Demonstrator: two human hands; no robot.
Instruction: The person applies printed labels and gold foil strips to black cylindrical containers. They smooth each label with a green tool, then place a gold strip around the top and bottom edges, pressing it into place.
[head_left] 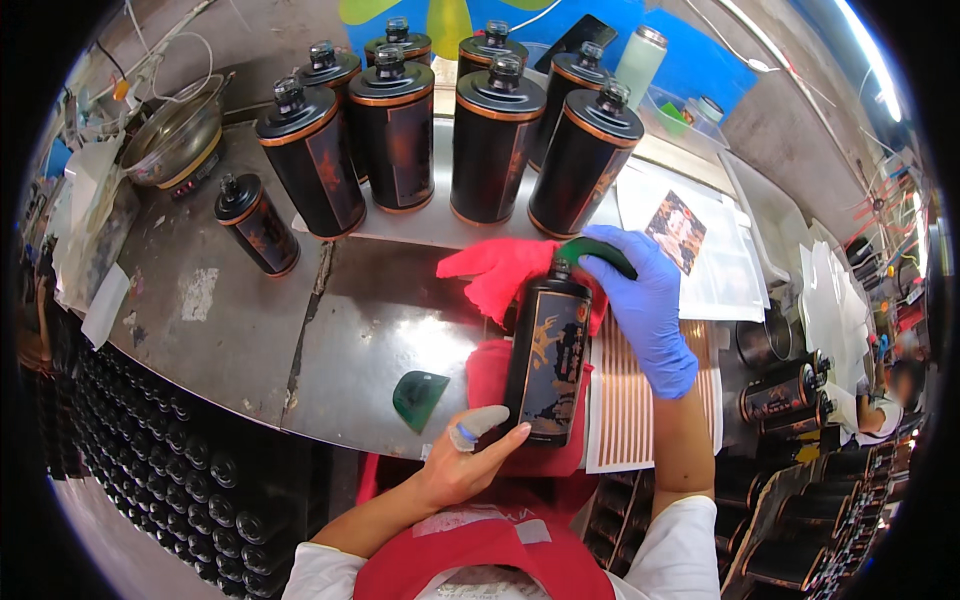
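A black bottle (547, 370) with gold and copper decoration on its front lies tilted on red cloth, its neck pointing away from me. At its lower end my left hand (465, 462) grips the base; a grey cover and a blue band show on its digits. My right hand (640, 300), in a blue glove, pinches a dark green scraper-like piece (600, 254) beside the bottle's neck. A second green piece (419, 398), half-round and flat, rests on the metal table left of the bottle. Bright red cloth (490, 275) is bunched behind the bottle.
Several large black bottles (495, 150) stand across the back. A smaller bottle (257, 228) and a scale with a metal bowl (180, 140) are at left. A sheet of copper strips (620, 420) lies right of the bottle. Crated bottles (180, 460) fill the lower left.
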